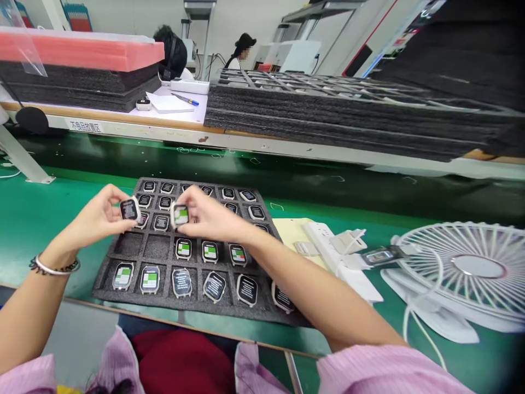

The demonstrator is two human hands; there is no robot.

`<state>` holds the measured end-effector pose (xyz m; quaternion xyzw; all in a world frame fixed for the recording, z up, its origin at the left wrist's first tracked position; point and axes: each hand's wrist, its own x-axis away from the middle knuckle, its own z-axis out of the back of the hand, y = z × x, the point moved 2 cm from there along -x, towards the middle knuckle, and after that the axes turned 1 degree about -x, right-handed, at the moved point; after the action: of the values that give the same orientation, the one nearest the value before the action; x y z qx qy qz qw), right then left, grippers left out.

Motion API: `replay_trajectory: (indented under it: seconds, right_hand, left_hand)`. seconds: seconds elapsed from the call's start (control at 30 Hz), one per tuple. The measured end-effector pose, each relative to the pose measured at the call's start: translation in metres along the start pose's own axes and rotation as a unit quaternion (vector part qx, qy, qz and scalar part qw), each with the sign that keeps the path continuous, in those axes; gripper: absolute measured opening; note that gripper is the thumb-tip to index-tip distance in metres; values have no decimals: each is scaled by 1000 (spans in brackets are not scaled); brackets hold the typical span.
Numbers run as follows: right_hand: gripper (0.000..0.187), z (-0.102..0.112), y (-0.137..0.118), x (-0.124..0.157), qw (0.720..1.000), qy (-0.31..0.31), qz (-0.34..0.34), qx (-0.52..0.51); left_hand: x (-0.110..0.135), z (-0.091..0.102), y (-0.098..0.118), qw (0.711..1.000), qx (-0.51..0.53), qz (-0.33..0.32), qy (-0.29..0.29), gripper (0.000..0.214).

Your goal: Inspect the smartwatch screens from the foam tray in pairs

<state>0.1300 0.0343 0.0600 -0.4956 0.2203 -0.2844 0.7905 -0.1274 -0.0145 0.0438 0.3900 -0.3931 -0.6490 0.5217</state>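
A pinch by the sides, clear of the face, looks the steadiest way here: the left hand [100,216] has its grip clamped on one watch [130,208] over the left edge of the tray [157,249], the right hand [207,216] likewise on another watch [181,215] over its left half. Inside the tray, the front row holds six watches [181,282] (the two leftmost glow green and white), the next shows three more [210,251].

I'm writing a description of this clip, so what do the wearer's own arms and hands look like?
Both the left hand and right hand are ungloved. The left wrist wears a silver bangle and a dark bracelet; no bracelet shows on the right. The pink sleeves have fine lines.
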Motion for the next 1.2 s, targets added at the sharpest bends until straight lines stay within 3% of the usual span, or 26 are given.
replay_trajectory:
  seconds: [0.1,0.2,0.33,0.43,0.57,0.7,0.77,0.83,0.97,1.1,1.2]
  right_hand:
    - [51,34,1,18,977,69,-9,-202]
    - [57,49,12,38,960,128,-32,-249]
    - [56,48,34,57,959,146,-59,-234]
    - [56,46,39,61,961,153,-55,-225]
    - [60,57,12,63,962,176,3,-209]
    - [62,77,-28,78,960,220,70,-160]
    - [65,84,-39,89,955,243,91,-143]
    - [66,87,-43,97,953,253,98,-138]
    - [64,87,-42,103,956,242,91,-137]
    - [64,81,-39,99,961,222,81,-142]
    - [64,73,-35,92,968,192,61,-152]
  left_hand:
    - [-12,-7,21,996,89,-24,6,53]
    - [-12,-13,23,999,5,-18,-27,51]
    - [13,-11,-3,969,-231,7,-91,46]
    - [31,-8,-27,948,-298,20,-109,51]
    - [34,2,-46,942,-316,43,-107,74]
    - [20,2,-34,935,-347,11,-76,89]
    - [10,-15,-16,927,-360,-51,-92,73]
    - [2,-45,3,907,-376,-117,-148,52]
    - [-14,-103,29,834,-485,-97,-243,39]
    - [-20,-122,38,806,-516,-63,-283,40]
    - [-17,-127,35,814,-515,-40,-265,42]
